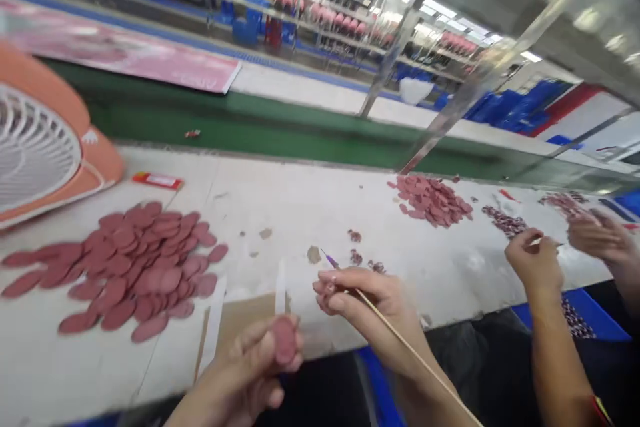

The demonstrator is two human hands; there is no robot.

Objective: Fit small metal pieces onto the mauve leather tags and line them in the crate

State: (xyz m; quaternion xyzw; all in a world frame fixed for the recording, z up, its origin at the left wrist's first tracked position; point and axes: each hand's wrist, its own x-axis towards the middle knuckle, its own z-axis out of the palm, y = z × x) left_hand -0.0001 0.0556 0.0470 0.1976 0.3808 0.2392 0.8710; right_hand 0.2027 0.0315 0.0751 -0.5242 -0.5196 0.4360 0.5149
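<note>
My left hand (250, 363) is closed, with a dusky pink oval disc (285, 340) pinched between thumb and fingers above the table's front edge. Just right of it, my right hand (373, 310) is closed around a thin pale-handled stick (413, 352) that looks like a fine paintbrush. Its purple end narrows to a dark point beyond the fingertips. A small pinkish piece seems to show at those fingertips, too small to name. Small dark-and-pink patterned pieces (355, 257) lie just past this hand. Left of both hands spreads a large heap of similar oval discs (145, 267).
An orange fan (55, 140) stands at the left beside a red-and-yellow packet (158, 180). Another disc pile (435, 200) lies farther right. A co-worker's hands (537, 263) are at the right, near a blue bin (600, 320). A green strip (280, 137) runs behind the white table.
</note>
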